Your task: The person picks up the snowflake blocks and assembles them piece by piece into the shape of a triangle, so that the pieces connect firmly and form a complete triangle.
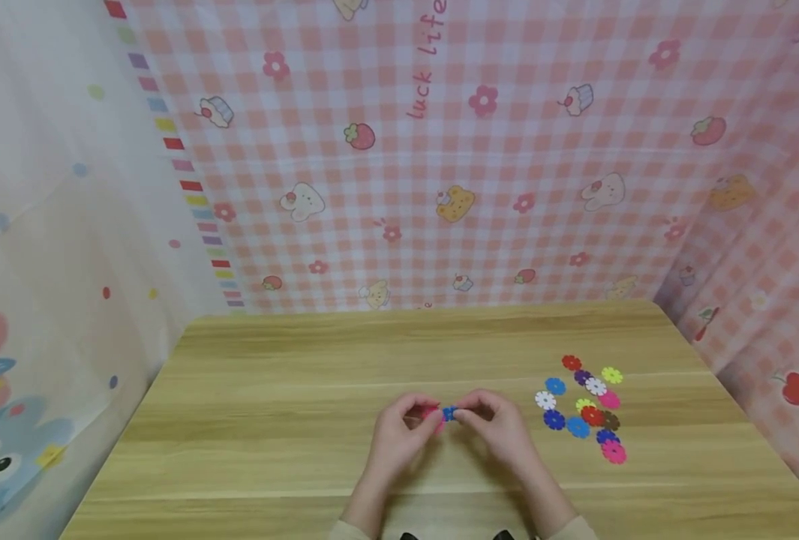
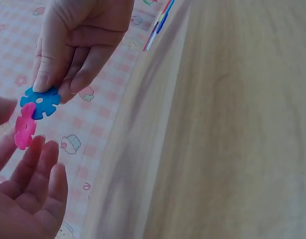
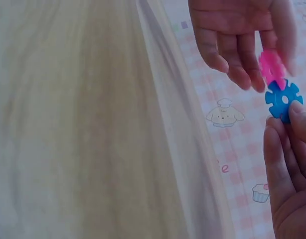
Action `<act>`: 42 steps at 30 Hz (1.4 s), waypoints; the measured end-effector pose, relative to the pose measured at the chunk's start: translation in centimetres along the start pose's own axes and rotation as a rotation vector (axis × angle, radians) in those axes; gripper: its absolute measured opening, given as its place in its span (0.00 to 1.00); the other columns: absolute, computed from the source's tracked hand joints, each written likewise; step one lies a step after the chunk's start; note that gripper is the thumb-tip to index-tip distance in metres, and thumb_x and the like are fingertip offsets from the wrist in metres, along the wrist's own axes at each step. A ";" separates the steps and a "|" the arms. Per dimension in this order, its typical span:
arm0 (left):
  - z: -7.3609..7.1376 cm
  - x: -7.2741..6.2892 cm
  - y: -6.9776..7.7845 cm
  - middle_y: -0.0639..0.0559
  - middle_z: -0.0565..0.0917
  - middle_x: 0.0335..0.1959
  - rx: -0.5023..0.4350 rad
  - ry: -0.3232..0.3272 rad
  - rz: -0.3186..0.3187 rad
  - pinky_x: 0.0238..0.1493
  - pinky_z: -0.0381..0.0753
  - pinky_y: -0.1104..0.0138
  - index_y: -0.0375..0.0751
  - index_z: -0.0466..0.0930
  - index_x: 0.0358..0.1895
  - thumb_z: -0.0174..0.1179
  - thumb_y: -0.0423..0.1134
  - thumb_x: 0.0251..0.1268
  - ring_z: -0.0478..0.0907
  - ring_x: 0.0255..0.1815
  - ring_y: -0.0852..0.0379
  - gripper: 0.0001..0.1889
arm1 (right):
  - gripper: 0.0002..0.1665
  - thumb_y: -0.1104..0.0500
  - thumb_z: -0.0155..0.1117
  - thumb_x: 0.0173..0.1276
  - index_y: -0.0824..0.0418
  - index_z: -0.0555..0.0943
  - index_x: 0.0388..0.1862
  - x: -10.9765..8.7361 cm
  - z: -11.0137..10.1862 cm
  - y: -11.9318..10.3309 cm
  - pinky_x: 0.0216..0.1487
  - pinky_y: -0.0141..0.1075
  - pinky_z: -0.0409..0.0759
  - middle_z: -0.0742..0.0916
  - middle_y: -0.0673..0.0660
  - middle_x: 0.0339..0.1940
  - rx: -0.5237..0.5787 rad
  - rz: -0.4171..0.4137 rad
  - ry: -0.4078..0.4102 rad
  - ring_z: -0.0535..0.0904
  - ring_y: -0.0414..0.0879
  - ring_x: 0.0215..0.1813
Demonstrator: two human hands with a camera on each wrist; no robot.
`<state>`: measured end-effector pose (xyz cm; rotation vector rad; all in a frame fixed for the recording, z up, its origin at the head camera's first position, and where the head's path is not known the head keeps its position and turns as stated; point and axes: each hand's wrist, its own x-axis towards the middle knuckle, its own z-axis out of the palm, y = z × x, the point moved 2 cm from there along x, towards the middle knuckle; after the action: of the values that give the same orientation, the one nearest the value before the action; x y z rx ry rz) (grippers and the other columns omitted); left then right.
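Observation:
Above the table's middle, my left hand (image 1: 397,429) pinches a pink plastic interlocking disc (image 2: 25,127) between thumb and forefinger. Facing it, my right hand (image 1: 500,429) grips a blue interlocking disc (image 2: 41,103) by its edge. Both discs are flower-shaped, with slots around the rim and a small hole in the centre. The pink one meets the blue one edge to edge at an angle, their rims overlapping at the slots in both wrist views. In the right wrist view, the left hand's other fingers (image 3: 236,62) hang loosely below the pink disc.
Several loose interlocking discs in red, white, yellow, blue, purple, brown and pink lie scattered on the right of the wooden table (image 1: 271,420), among them a red disc (image 1: 571,363) and a pink disc (image 1: 614,451). A checked curtain (image 1: 399,172) hangs behind the table's far edge.

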<state>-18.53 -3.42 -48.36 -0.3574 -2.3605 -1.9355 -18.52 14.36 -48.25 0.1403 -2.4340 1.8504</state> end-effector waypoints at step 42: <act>-0.4 0.1 0.1 0.50 0.80 0.29 -0.180 0.096 -0.119 0.33 0.75 0.74 0.32 0.83 0.33 0.70 0.23 0.50 0.73 0.30 0.60 0.08 | 0.20 0.63 0.67 0.67 0.73 0.78 0.54 -3.3 -17.6 5.2 0.43 0.26 0.79 0.87 0.59 0.44 -0.242 0.017 0.015 0.80 0.32 0.42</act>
<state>-18.64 -3.81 -48.18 -0.1324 -2.2011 -2.1726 -15.70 32.82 -48.92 0.0901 -2.6303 1.5395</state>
